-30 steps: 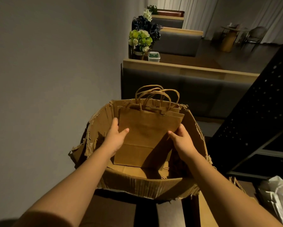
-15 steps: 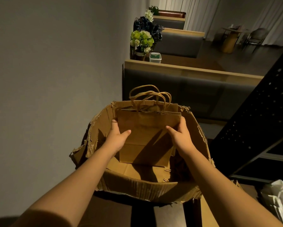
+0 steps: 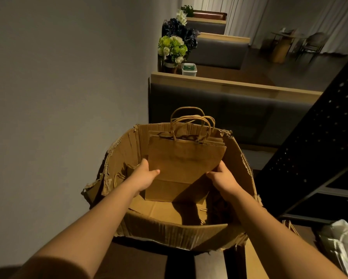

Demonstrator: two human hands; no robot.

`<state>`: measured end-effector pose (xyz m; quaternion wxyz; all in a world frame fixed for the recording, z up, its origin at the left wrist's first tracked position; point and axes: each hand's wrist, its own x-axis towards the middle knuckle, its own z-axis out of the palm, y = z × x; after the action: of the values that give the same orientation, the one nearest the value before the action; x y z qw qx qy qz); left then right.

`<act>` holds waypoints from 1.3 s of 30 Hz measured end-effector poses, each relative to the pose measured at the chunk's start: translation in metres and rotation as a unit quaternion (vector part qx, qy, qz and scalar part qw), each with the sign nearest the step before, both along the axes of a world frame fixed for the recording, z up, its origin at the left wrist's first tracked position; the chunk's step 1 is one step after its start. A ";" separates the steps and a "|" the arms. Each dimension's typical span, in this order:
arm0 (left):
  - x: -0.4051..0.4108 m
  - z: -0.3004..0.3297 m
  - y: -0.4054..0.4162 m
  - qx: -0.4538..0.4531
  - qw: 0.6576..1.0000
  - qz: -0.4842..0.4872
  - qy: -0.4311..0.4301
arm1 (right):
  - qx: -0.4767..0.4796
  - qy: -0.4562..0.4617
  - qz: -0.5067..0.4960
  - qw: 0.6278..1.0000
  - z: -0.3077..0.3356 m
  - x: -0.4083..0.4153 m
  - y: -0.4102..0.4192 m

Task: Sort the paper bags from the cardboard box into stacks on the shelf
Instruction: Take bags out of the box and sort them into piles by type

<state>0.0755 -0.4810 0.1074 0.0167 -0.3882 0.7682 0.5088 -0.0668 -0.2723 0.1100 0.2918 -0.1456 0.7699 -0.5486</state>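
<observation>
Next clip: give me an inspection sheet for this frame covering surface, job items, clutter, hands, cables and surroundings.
Surface: dark bench top under the box.
Job's things: torn cardboard box, open; bundle of brown paper bags upright inside, handles up.
Clutter: white plastic bag at lower right.
Hands: left hand and right hand each have a grip on a side edge of the bundle.
Cables: nothing seen.
Surroundings: grey wall; booth seat; flowers; black perforated shelf panel to the right.
</observation>
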 end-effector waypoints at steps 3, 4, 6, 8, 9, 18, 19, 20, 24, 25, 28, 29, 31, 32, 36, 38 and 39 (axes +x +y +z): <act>-0.002 0.002 0.003 -0.005 1.000 0.010 0.005 | 0.013 -0.021 -0.001 1.000 -0.004 0.000 -0.001; -0.003 0.002 0.005 -0.008 1.000 0.008 0.004 | 0.021 -0.028 -0.002 0.999 -0.006 0.000 0.000; -0.003 0.003 0.008 -0.008 1.000 0.001 -0.002 | 0.033 -0.035 0.000 0.999 -0.007 0.000 0.001; -0.001 0.006 0.010 -0.021 1.000 -0.010 -0.006 | 0.048 -0.015 0.008 0.999 -0.005 0.001 0.001; 0.000 0.007 0.010 -0.033 0.999 -0.015 -0.005 | 0.057 0.008 0.008 0.998 -0.003 0.001 0.000; -0.006 0.054 0.010 0.039 0.967 0.085 0.238 | -0.122 0.063 -0.046 0.989 0.055 0.002 -0.002; -0.008 0.060 0.012 0.053 0.960 0.091 0.259 | -0.143 0.071 -0.050 0.986 0.063 0.003 -0.002; -0.011 0.066 0.016 0.054 0.958 0.087 0.268 | -0.156 0.090 -0.056 0.982 0.071 0.004 0.000; -0.019 0.083 0.033 0.025 0.957 0.046 0.286 | -0.159 0.154 -0.071 0.973 0.099 0.003 0.016; -0.022 0.087 0.041 0.016 0.956 0.039 0.291 | -0.152 0.164 -0.067 0.972 0.105 0.003 0.024; -0.026 0.096 0.065 -0.007 0.953 0.024 0.302 | -0.111 0.202 -0.078 0.970 0.112 0.005 0.047; -0.026 0.099 0.074 -0.012 0.952 0.017 0.306 | -0.104 0.212 -0.087 0.968 0.114 0.006 0.056; -0.026 0.104 0.092 -0.018 0.950 0.007 0.313 | -0.088 0.236 -0.097 0.963 0.119 0.007 0.077; -0.026 0.106 0.102 -0.018 0.948 0.000 0.319 | -0.073 0.251 -0.095 0.960 0.121 0.007 0.091; -0.019 0.113 0.145 -0.009 0.941 -0.024 0.337 | -0.015 0.304 -0.065 0.950 0.128 0.008 0.150; -0.018 0.116 0.173 -0.003 0.939 -0.036 0.342 | -0.014 0.309 -0.066 0.949 0.127 0.008 0.179; -0.019 0.116 0.191 0.001 0.938 -0.039 0.344 | -0.017 0.308 -0.067 0.949 0.126 0.009 0.197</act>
<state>0.0569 -0.2901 0.2239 -0.2281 -0.1592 0.7411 0.6110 -0.0582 -0.0756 0.2357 0.0002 -0.2605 0.8209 -0.5081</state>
